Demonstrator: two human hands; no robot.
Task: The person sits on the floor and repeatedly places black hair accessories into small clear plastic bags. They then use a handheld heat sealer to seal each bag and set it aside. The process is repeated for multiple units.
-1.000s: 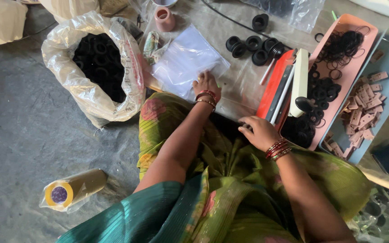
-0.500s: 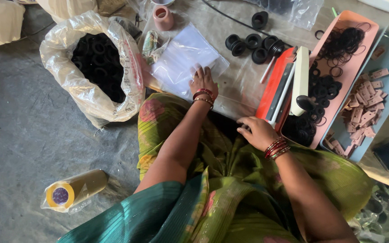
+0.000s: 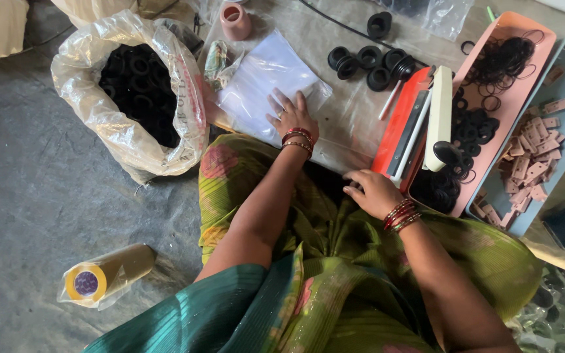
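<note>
Left hand (image 3: 293, 119) is spread flat, fingers splayed, on the clear bags (image 3: 266, 82), likely pinning the slippery stack. Right hand (image 3: 374, 191) rests on the lap, fingers curled loosely; can't tell if it holds anything. Sack (image 3: 132, 85) of black rings stands open just beside the bags; pink tray (image 3: 511, 39) and loose caps (image 3: 367, 62) lie within right-hand reach.

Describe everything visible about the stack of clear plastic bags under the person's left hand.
The stack of clear plastic bags lies flat on the grey floor sheet, turned at an angle, just ahead of the person's knee. The bags look thin, glossy and whitish, with wrinkled edges, and appear empty. The left hand rests palm down on the near corner, fingers spread. A large sack of black rings sits to its left, a pink cup beyond its far edge.
</note>
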